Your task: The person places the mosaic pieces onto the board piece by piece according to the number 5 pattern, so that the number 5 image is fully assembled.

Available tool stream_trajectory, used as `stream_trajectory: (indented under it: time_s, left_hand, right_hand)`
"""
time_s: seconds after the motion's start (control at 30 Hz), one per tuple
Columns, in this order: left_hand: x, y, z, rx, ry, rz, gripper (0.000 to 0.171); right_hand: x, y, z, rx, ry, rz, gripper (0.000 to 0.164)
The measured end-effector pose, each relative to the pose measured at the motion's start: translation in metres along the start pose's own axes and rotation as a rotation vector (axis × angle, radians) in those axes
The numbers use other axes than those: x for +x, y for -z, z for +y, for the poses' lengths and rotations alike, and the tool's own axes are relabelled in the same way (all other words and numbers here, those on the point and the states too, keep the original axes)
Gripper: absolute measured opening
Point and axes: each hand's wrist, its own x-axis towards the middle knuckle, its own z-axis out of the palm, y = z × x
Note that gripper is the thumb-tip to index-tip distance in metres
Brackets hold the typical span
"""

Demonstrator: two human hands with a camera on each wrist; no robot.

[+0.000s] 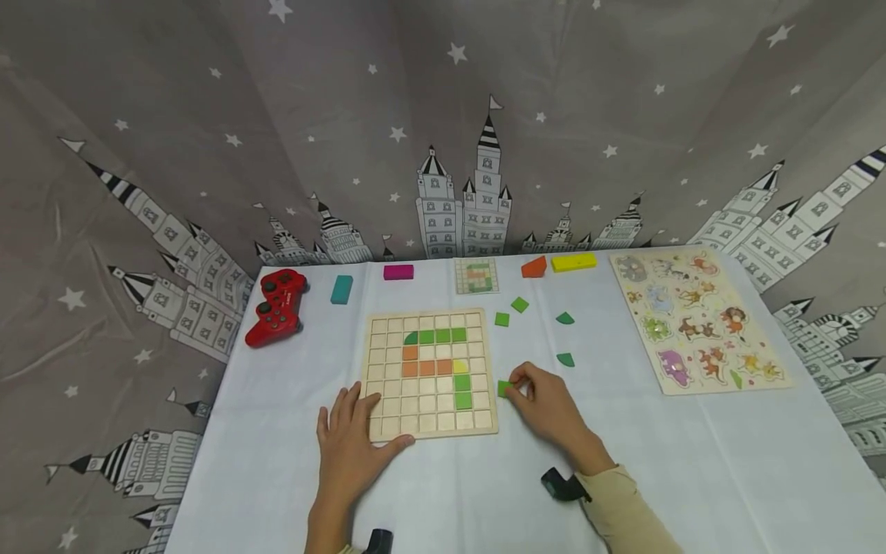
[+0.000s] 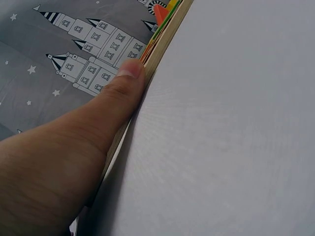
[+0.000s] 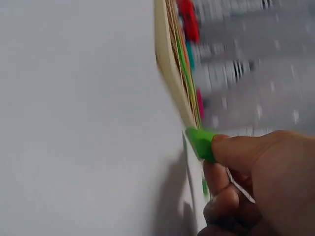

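Observation:
A wooden grid board (image 1: 388,388) lies on the white table, with green, orange and yellow tiles set in several of its cells. My left hand (image 1: 351,446) rests at the board's lower left corner, fingers spread along the left side and thumb (image 2: 130,73) against the near edge. Just right of the board, my right hand (image 1: 550,404) pinches a green square tile (image 3: 201,143) between thumb and fingers. Two loose green square tiles (image 1: 501,318) lie beyond that hand. Two dark green quarter-round tiles (image 1: 565,359) are farther right.
A small pattern card (image 1: 477,276) lies behind the board. Along the back are a red game controller (image 1: 277,306), a teal block (image 1: 341,289), a magenta block (image 1: 398,272), an orange block (image 1: 534,267) and a yellow block (image 1: 574,262). An animal puzzle board (image 1: 695,323) lies at right.

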Motion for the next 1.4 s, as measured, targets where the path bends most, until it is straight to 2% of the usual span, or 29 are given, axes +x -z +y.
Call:
stream_trajectory:
  time_s: [0.13,0.27,0.37,0.43,0.5,0.67,0.8,0.93,1.03,1.1,1.27,1.4]
  left_hand:
    - [0.000,-0.001,-0.001,0.004,0.004,-0.005,0.098]
    - [0.000,0.000,-0.002,0.000,0.000,0.002,0.098]
    - [-0.001,0.000,-0.002,-0.002,0.000,0.004,0.098]
    - [-0.001,0.000,-0.001,-0.004,0.000,0.011,0.098]
    - [-0.002,0.000,0.000,-0.001,0.000,0.020,0.097]
    - [-0.001,-0.001,0.001,-0.005,0.006,0.015,0.098]
    - [-0.001,0.000,0.001,-0.003,0.010,-0.006,0.099]
    - [0.000,-0.001,0.000,-0.003,-0.004,0.017,0.096]
    - [0.000,-0.002,0.000,-0.004,-0.016,0.032,0.096]
    - [0.000,-0.002,0.000,-0.003,-0.020,0.031,0.096]
    - [0.000,-0.001,0.000,-0.002,-0.016,0.017,0.096]
    - [0.000,0.000,0.000,0.000,-0.007,0.004,0.098]
  right_hand:
    - [0.007,0.017,0.020,-0.084,-0.027,0.072,0.011]
    - [0.008,0.032,0.032,-0.160,-0.034,0.136,0.023]
    - [0.009,0.041,0.042,-0.232,-0.140,0.181,0.038]
    - [0.010,0.045,0.049,-0.278,-0.212,0.181,0.044]
    - [0.012,0.048,0.055,-0.298,-0.246,0.166,0.045]
    - [0.013,0.051,0.059,-0.232,-0.186,0.159,0.028]
    - [0.013,0.051,0.058,-0.208,-0.174,0.174,0.033]
    - [0.017,0.048,0.055,-0.258,-0.197,0.160,0.044]
    - [0.018,0.046,0.055,-0.284,-0.204,0.157,0.040]
    - [0.019,0.046,0.055,-0.271,-0.206,0.155,0.036]
    - [0.020,0.048,0.058,-0.203,-0.224,0.166,0.048]
    - [0.020,0.050,0.060,-0.188,-0.240,0.143,0.047]
